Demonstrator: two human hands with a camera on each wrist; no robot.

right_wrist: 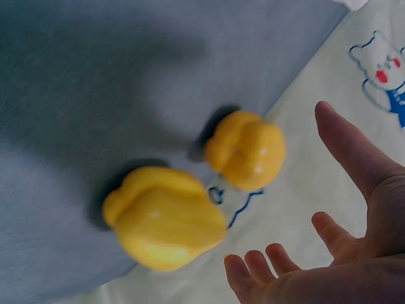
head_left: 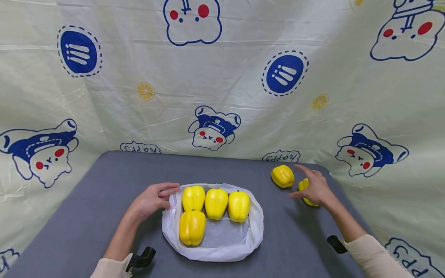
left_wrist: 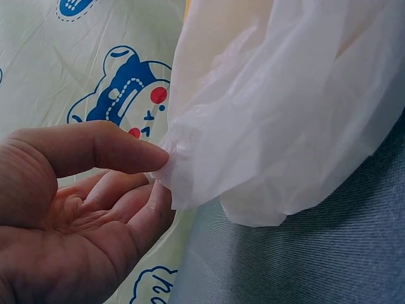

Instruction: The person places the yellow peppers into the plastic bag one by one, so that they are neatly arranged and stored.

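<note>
A white plastic bag (head_left: 212,254) with its rim rolled open holds several yellow bell peppers (head_left: 192,227), three in a row at the back and one at the front left. At its left edge, my left hand (head_left: 149,201) pinches the thin plastic (left_wrist: 240,126) between thumb and fingers. Over to the right, my right hand (head_left: 315,189) hovers with fingers and thumb spread, holding nothing. One loose bell pepper (head_left: 282,176) lies just left of those fingers; another bell pepper (head_left: 302,184) is partly hidden beneath the hand. Both loose peppers show whole in the right wrist view.
Grey cloth covers the table (head_left: 114,181). A pale curtain (head_left: 229,88) printed with cartoon bears hangs behind the far edge and down both sides. Each wrist carries a black strap-on camera mount (head_left: 141,258).
</note>
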